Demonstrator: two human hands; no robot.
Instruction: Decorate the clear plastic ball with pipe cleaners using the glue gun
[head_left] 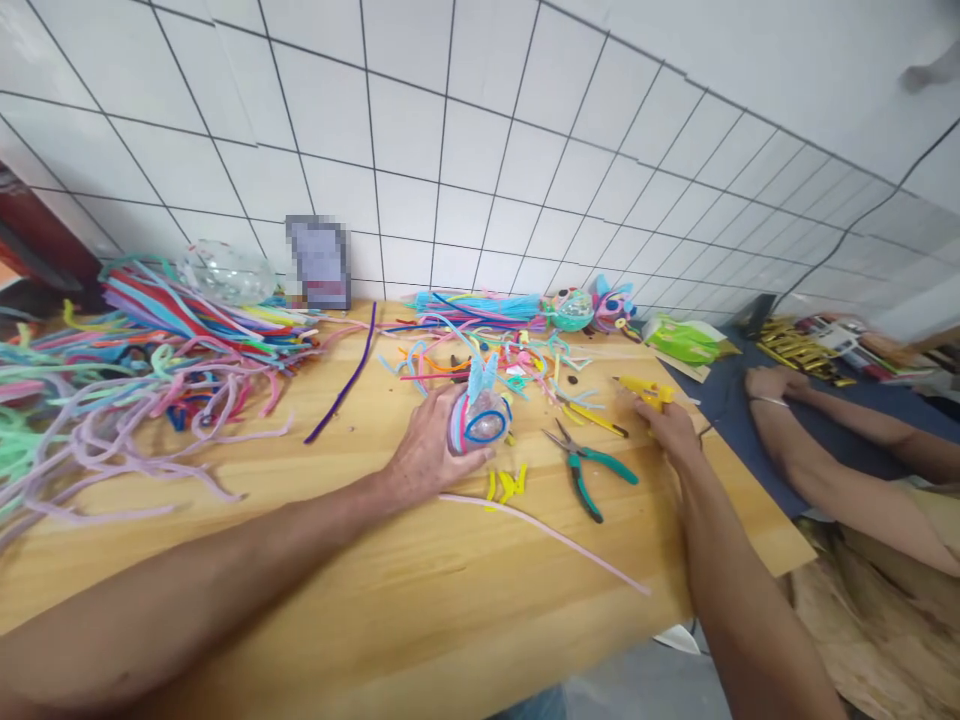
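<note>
Two bare hands work over one wooden desk. The left hand has its grip curled around one small clear ball trimmed with pink and blue strips, a blue ring and two pale blue ears, held near the desk's middle. The right hand's grip is wrapped around one yellow glue gun, pointing left. Between the hands lies one pair of green-handled pliers, jaws slightly apart. Nearer the person are several short yellow pieces and one long pale pink pipe cleaner. One dark purple pipe cleaner lies left. Two decorated balls stand by the wall. Far right are a co-worker's two forearms.
</note>
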